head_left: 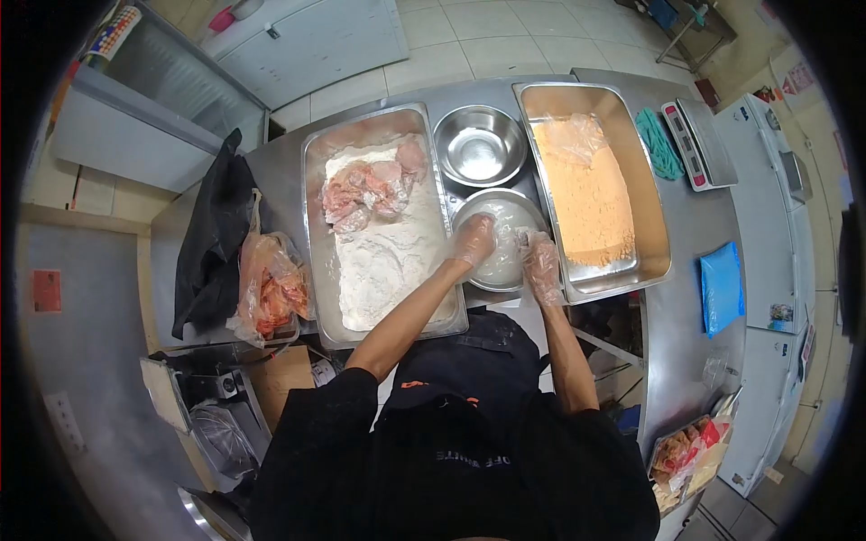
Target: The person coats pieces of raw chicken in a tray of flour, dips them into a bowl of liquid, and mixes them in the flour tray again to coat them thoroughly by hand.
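Here's the left hand [475,242], gloved, fingers curled in over the cloudy liquid; the right hand [541,263] is bent at the rim of the wet bowl [507,282]. Whether either grasps anything, I can't tell. An uneven push on that rim could tip it, and wet gloves could drip and clump the orange powder [591,212] to the right. Left, raw meat [368,194] sits bunched on white flour [374,270], risking patchy coating. Beyond, the steel bowl [480,144] could get splashed.
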